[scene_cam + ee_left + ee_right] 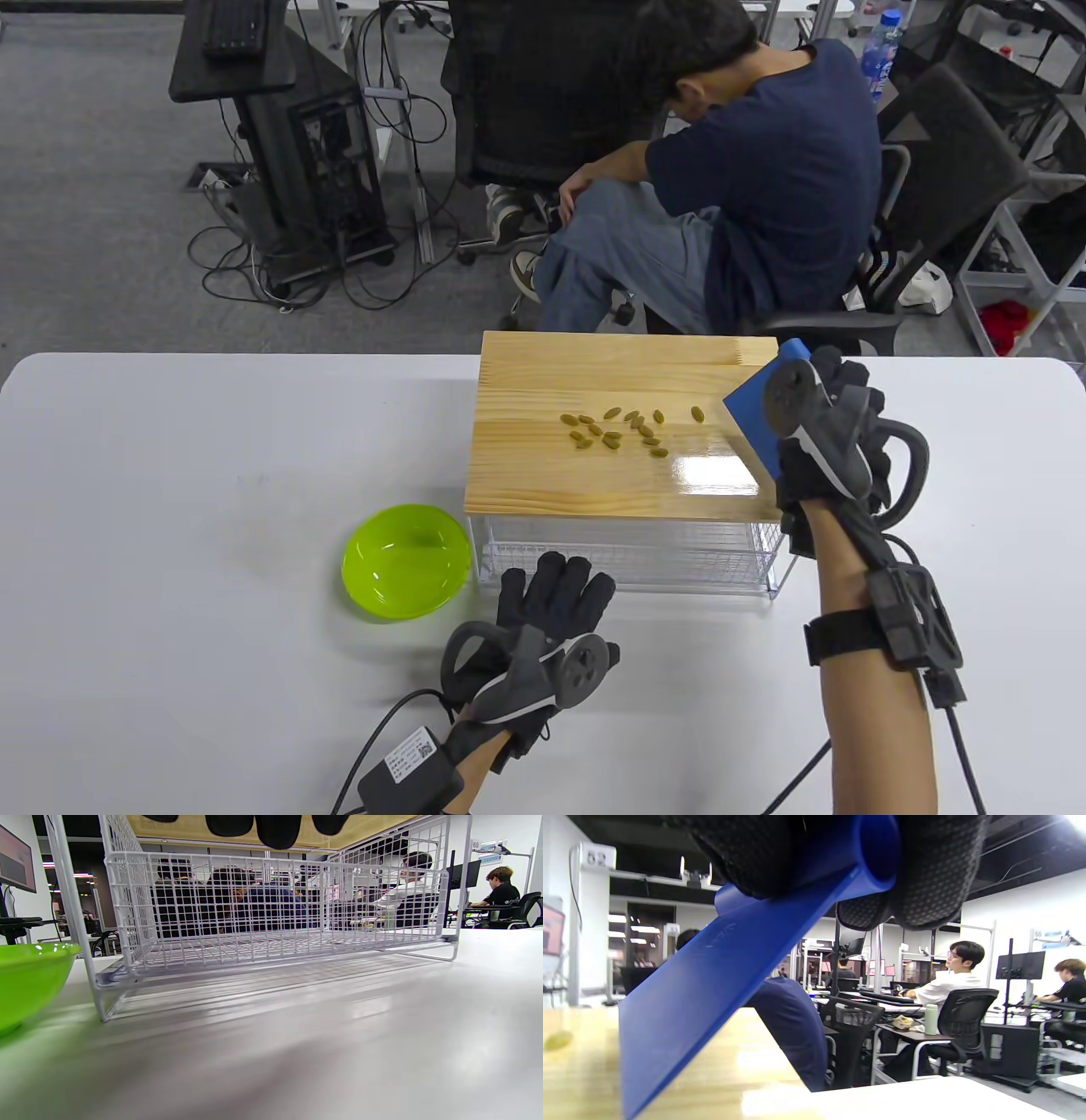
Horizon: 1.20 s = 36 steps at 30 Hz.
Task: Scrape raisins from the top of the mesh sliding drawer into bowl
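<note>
Several green raisins [615,428] lie in a loose cluster on the wooden top [543,475] of the white mesh drawer unit [632,556]. My right hand [836,424] grips a blue scraper [757,418] at the top's right edge, blade tilted down toward the wood [683,1001]. One raisin [558,1040] shows blurred at the far left of the right wrist view. The lime green bowl [407,560] stands on the table left of the drawer. My left hand [551,607] rests flat on the table in front of the drawer, fingers straight, holding nothing.
The white table [212,509] carries only the bowl and drawer. The empty mesh basket [263,912] fills the left wrist view, the bowl's side [29,980] at its left. A person sits on a chair [764,195] just beyond the table's far edge.
</note>
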Available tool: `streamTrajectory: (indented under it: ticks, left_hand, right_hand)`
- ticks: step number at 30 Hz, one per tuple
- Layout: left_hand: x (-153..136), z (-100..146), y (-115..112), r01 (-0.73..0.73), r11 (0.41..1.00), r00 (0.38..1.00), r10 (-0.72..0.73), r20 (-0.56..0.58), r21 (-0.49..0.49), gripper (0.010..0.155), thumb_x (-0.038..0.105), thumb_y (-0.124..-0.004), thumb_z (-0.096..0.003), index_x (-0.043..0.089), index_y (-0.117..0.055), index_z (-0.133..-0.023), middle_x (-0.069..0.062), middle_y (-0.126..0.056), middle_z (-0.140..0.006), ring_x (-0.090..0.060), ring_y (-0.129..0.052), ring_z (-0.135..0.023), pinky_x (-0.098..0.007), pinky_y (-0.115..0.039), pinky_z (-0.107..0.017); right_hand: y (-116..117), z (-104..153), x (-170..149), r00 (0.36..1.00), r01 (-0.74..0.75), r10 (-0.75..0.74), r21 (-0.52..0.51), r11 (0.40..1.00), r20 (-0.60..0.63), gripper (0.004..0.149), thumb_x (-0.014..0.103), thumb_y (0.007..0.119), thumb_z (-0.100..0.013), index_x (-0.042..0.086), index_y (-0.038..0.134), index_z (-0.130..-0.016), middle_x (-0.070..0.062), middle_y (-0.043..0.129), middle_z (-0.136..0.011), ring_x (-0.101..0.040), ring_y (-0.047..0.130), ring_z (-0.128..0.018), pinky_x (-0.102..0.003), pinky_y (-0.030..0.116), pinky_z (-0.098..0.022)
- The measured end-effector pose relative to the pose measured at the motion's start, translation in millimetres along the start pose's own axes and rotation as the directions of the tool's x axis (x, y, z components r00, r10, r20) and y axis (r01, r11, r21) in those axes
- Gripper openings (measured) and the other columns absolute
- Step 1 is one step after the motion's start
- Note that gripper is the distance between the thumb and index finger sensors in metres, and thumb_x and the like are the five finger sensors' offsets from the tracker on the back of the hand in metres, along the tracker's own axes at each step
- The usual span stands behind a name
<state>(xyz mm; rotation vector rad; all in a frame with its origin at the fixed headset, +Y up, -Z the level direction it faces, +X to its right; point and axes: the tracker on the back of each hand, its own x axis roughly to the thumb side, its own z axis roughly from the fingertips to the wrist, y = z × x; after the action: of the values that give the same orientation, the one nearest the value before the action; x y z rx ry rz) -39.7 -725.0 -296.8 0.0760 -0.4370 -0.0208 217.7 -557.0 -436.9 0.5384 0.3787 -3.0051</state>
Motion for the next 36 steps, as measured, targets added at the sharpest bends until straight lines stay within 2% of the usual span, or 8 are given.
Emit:
streamTrajectory:
  ticks: [8, 16, 19, 28, 36]
  left_hand:
    - [-0.8, -0.7, 0.4, -0.013, 1.0, 1.0, 0.013, -0.002, -0.012, 0.074, 0.067, -0.055, -0.0488, 0.039, -0.043, -0.116, 0.0, -0.05, -0.127, -0.036, -0.051, -0.121, -0.063, -0.047, -0.083]
    - [1.8, -3.5, -2.0, -0.009, 0.999, 1.0, 0.008, -0.001, -0.045, 0.074, 0.068, -0.054, -0.0488, 0.039, -0.043, -0.116, 0.0, -0.05, -0.127, -0.035, -0.051, -0.121, -0.062, -0.047, -0.084]
    - [1.7, -3.9, -2.2, -0.012, 0.999, 1.0, 0.012, -0.003, -0.05, 0.074, 0.067, -0.054, -0.049, 0.039, -0.043, -0.116, 0.0, -0.05, -0.127, -0.035, -0.051, -0.121, -0.062, -0.047, -0.084]
    - [-0.2, -4.6, -1.5, -0.018, 0.998, 1.0, 0.017, -0.011, -0.062, 0.074, 0.067, -0.055, -0.0492, 0.038, -0.043, -0.116, -0.001, -0.051, -0.127, -0.036, -0.052, -0.121, -0.062, -0.047, -0.083]
    - [-0.4, -4.9, -1.0, -0.014, 0.997, 1.0, 0.013, -0.009, -0.071, 0.073, 0.067, -0.055, -0.0493, 0.038, -0.043, -0.116, -0.001, -0.051, -0.127, -0.036, -0.052, -0.12, -0.062, -0.048, -0.083]
  right_hand:
    - [14.7, -13.1, 22.8, 1.0, -0.006, 0.006, 0.026, 1.0, 0.02, 0.059, 0.019, 0.072, -0.058, 0.009, 0.045, -0.11, -0.021, 0.053, -0.106, -0.047, 0.079, -0.085, -0.059, 0.074, -0.059]
    - [14.4, -9.1, 41.4, 0.987, 0.054, -0.058, 0.035, 0.998, 0.15, 0.059, 0.018, 0.073, -0.057, 0.011, 0.046, -0.11, -0.019, 0.052, -0.107, -0.046, 0.076, -0.089, -0.06, 0.071, -0.062]
    - [15.1, -5.8, 44.9, 0.97, 0.095, -0.107, 0.064, 0.993, 0.219, 0.059, 0.017, 0.073, -0.057, 0.012, 0.046, -0.109, -0.019, 0.052, -0.107, -0.047, 0.075, -0.09, -0.061, 0.069, -0.063]
    - [12.4, 9.3, 51.5, 0.915, 0.129, -0.139, 0.052, 0.99, 0.378, 0.059, 0.017, 0.073, -0.056, 0.013, 0.048, -0.109, -0.017, 0.052, -0.108, -0.046, 0.075, -0.092, -0.062, 0.068, -0.064]
    - [9.3, 30.3, 52.7, 0.834, 0.188, -0.171, 0.022, 0.982, 0.525, 0.059, 0.018, 0.074, -0.055, 0.014, 0.049, -0.108, -0.016, 0.053, -0.108, -0.046, 0.077, -0.091, -0.062, 0.069, -0.064]
